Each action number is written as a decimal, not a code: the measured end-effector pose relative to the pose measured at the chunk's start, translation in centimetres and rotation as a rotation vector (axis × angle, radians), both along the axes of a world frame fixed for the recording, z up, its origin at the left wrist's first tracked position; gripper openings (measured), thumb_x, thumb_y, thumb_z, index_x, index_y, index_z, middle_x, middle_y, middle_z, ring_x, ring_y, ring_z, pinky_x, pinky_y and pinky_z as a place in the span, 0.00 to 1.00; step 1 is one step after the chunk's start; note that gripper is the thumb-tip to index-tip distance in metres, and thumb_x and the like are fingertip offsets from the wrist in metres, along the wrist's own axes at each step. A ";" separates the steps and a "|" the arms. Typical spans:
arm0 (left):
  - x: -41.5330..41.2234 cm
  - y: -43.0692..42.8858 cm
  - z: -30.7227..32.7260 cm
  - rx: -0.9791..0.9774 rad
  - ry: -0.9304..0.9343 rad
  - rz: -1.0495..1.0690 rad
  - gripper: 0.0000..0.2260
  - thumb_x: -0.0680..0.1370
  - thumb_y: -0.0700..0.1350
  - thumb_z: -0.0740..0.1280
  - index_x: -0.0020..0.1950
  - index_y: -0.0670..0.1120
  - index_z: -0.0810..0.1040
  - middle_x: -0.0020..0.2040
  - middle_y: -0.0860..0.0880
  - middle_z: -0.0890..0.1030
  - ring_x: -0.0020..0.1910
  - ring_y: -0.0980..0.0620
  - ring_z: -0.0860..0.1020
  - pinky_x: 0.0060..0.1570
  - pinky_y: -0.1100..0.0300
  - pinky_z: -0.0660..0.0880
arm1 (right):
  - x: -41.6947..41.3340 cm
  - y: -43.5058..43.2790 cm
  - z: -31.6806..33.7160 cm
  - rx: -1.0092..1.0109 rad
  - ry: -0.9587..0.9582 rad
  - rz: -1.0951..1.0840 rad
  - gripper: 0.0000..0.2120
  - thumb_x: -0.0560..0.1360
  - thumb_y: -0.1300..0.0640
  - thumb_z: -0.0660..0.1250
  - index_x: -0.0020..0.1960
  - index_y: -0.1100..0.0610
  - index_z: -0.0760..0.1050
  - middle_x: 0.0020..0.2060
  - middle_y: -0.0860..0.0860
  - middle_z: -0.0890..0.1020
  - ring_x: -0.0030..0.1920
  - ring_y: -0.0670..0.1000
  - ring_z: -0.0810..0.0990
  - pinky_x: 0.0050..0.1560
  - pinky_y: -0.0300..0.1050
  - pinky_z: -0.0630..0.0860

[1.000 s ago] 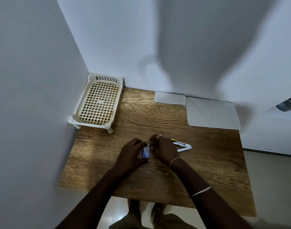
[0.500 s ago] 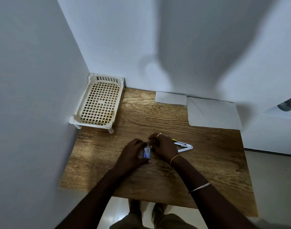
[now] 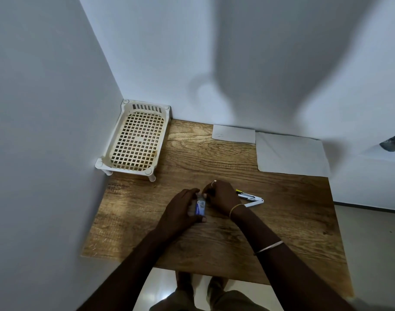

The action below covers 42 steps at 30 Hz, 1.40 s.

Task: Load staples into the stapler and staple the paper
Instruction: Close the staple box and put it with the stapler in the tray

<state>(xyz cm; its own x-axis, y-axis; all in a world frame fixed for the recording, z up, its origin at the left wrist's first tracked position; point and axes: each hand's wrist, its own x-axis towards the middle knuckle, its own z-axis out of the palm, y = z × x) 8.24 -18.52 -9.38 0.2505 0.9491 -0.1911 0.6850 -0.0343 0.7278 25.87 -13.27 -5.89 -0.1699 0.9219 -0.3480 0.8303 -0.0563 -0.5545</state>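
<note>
Left hand: (image 3: 180, 209) curled round a little blue-and-white staple box (image 3: 200, 207), fingers on its far side, thumb tucked under the near end, just above the middle of the table (image 3: 281, 221)
Right hand: (image 3: 221, 197) knuckles up, fingertips bunched and pinching the far end of that same box; ring on one finger, thin bangle at the wrist, another up the forearm
Staple box contents: honestly couldn't tell, hands were all over it
Stapler: (image 3: 250, 198) white, slim, hinged wide open in a V, lying flat just right of the right hand, nobody touching it
Paper: (image 3: 290, 153) big creased white sheet at the far right corner, with a smaller white sheet (image 3: 233, 134) beside it along the far edge
Basket: (image 3: 147, 107) cream plastic tray on stubby legs in the far left corner, square-grid floor a bit brown-stained
Surface: wood-grain laminate, kinda rough looking
</note>
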 end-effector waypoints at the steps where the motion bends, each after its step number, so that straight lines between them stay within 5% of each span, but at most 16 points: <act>1: 0.0 0.0 -0.1 -0.001 0.002 0.001 0.44 0.64 0.64 0.78 0.75 0.54 0.66 0.67 0.55 0.74 0.60 0.62 0.69 0.56 0.65 0.67 | 0.0 0.0 0.1 -0.004 -0.001 0.007 0.06 0.73 0.61 0.72 0.47 0.55 0.87 0.47 0.52 0.87 0.50 0.51 0.84 0.49 0.36 0.71; 6: 0.0 0.0 -0.2 -0.006 0.000 0.009 0.44 0.64 0.64 0.79 0.76 0.55 0.66 0.67 0.55 0.75 0.60 0.62 0.70 0.56 0.65 0.67 | 0.0 0.1 0.6 -0.051 -0.003 0.057 0.05 0.71 0.61 0.74 0.45 0.54 0.87 0.46 0.52 0.86 0.48 0.50 0.84 0.48 0.37 0.73; 10: 0.0 -0.1 -0.3 0.009 0.002 0.003 0.43 0.64 0.62 0.79 0.76 0.54 0.67 0.65 0.56 0.75 0.60 0.60 0.72 0.52 0.74 0.63 | -0.2 0.3 0.6 -0.069 -0.008 0.067 0.05 0.72 0.61 0.73 0.46 0.56 0.87 0.47 0.53 0.87 0.49 0.51 0.84 0.48 0.36 0.72; 14: 0.0 -0.1 -0.1 0.018 0.009 -0.003 0.42 0.65 0.62 0.79 0.75 0.53 0.68 0.67 0.54 0.75 0.59 0.62 0.70 0.54 0.67 0.67 | -0.4 0.2 0.7 -0.076 -0.017 0.061 0.07 0.74 0.62 0.70 0.47 0.57 0.86 0.49 0.54 0.86 0.51 0.52 0.83 0.48 0.35 0.71; 23: 0.0 0.0 0.1 0.029 0.031 -0.029 0.40 0.65 0.62 0.79 0.73 0.52 0.71 0.65 0.54 0.76 0.57 0.62 0.71 0.51 0.72 0.66 | -0.4 -0.9 0.7 -0.027 -0.044 0.132 0.06 0.75 0.59 0.70 0.50 0.55 0.85 0.49 0.54 0.86 0.50 0.52 0.83 0.47 0.36 0.69; 35: 0.3 -0.8 0.2 0.019 0.037 -0.057 0.35 0.69 0.53 0.79 0.74 0.49 0.71 0.67 0.53 0.75 0.61 0.60 0.74 0.51 0.78 0.63 | -0.1 -1.5 0.3 -0.029 -0.122 0.167 0.05 0.76 0.57 0.69 0.51 0.55 0.82 0.52 0.55 0.84 0.53 0.56 0.82 0.53 0.48 0.77; 42: 1.9 -2.2 0.7 0.028 -0.018 0.053 0.32 0.72 0.47 0.76 0.74 0.49 0.71 0.66 0.52 0.77 0.62 0.57 0.76 0.58 0.68 0.69 | 0.5 -1.9 0.1 -0.046 -0.068 0.105 0.04 0.75 0.58 0.69 0.49 0.54 0.82 0.51 0.54 0.84 0.53 0.55 0.82 0.52 0.46 0.76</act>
<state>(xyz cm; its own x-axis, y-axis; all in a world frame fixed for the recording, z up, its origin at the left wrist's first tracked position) 10.14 -20.72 -8.64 0.2027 0.9660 -0.1606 0.6732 -0.0183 0.7393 26.32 -15.20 -5.79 -0.2398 0.8832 -0.4032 0.8684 0.0094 -0.4958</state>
